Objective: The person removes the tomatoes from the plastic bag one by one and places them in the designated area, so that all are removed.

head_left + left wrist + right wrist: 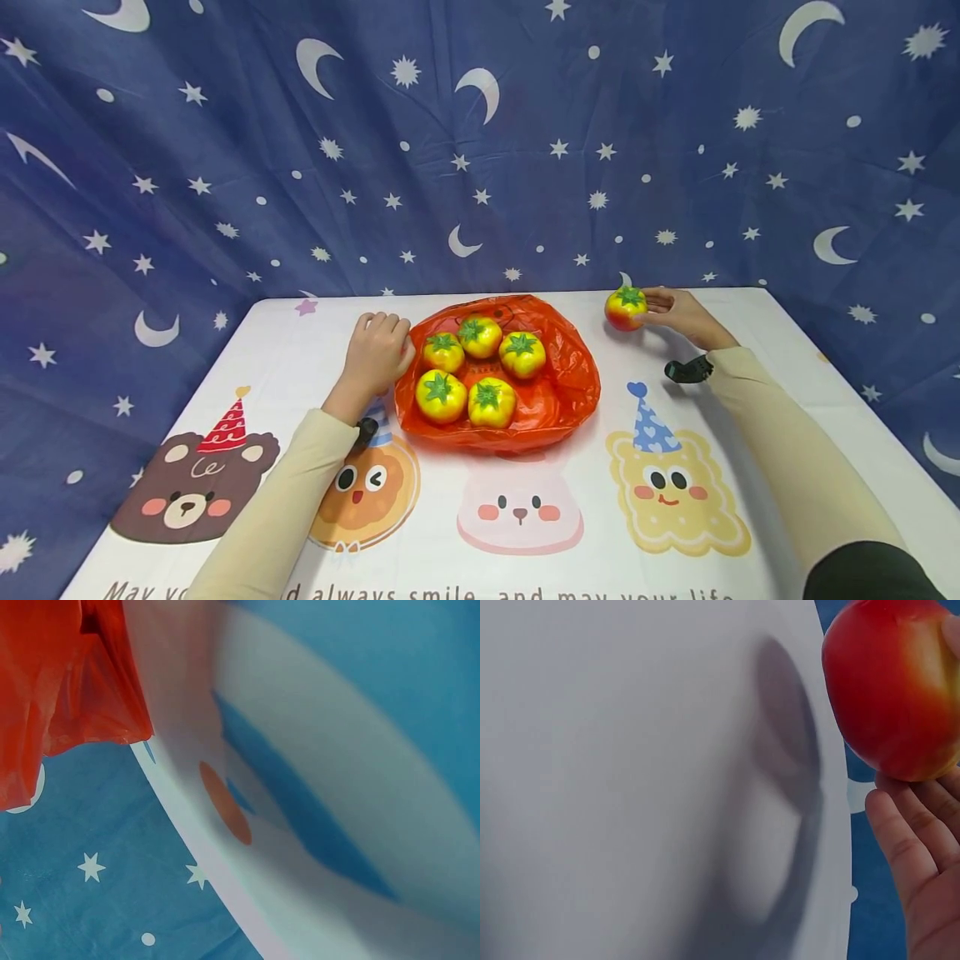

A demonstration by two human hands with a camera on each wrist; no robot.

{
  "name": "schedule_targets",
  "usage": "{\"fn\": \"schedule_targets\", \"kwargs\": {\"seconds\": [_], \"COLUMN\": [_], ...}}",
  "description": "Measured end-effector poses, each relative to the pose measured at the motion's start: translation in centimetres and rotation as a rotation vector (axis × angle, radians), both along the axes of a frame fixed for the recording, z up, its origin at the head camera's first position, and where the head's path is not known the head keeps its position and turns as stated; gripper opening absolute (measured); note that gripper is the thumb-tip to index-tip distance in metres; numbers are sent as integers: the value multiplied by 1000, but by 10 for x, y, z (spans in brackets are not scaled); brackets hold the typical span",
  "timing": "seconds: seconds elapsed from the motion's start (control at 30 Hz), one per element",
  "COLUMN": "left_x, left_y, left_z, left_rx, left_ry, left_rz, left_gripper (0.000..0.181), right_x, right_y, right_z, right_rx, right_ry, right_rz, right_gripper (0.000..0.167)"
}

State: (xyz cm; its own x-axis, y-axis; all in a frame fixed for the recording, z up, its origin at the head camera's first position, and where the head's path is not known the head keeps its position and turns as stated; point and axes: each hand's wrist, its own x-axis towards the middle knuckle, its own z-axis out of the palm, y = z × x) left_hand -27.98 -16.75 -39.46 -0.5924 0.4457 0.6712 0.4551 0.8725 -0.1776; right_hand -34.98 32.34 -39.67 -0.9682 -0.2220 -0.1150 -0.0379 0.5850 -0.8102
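Observation:
A red plastic bag lies spread open on the table, with several yellow tomatoes with green leafy tops inside it. At the bag's left rim is my left hand, its fingers curled on the edge. The left wrist view shows a fold of the bag but not the fingers. Over the far right of the table, my right hand holds one red-and-yellow tomato between thumb and fingers. From the right wrist, the tomato's red side shows above the tabletop, fingers beneath.
The white tablecloth carries printed cartoon figures and lettering along its near side. Behind the table hangs a blue curtain with moons and stars. A black wrist strap piece hangs below the right sleeve.

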Motion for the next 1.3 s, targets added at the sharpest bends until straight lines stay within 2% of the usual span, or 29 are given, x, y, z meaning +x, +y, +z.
{"fn": "schedule_targets", "kwargs": {"seconds": [0.27, 0.57, 0.8, 1.0, 1.3], "left_x": [1, 3, 3, 3, 2], "left_y": [1, 1, 0, 1, 1], "left_z": [1, 1, 1, 2, 1], "left_rx": [2, 4, 1, -4, 0], "left_ry": [-2, -8, -21, -34, -11], "left_rz": [7, 9, 16, 19, 2], "left_gripper": [12, 12, 12, 13, 11], "right_x": [-2, -4, -7, -7, -5], "right_y": [4, 6, 6, 5, 0], "right_z": [-6, -12, -15, -15, -8], "right_rx": [41, 31, 78, 23, -4], "right_ry": [-39, -33, -54, -32, -78], "right_rz": [-7, 36, 12, 48, 87], "right_gripper": [84, 78, 84, 77, 74]}}
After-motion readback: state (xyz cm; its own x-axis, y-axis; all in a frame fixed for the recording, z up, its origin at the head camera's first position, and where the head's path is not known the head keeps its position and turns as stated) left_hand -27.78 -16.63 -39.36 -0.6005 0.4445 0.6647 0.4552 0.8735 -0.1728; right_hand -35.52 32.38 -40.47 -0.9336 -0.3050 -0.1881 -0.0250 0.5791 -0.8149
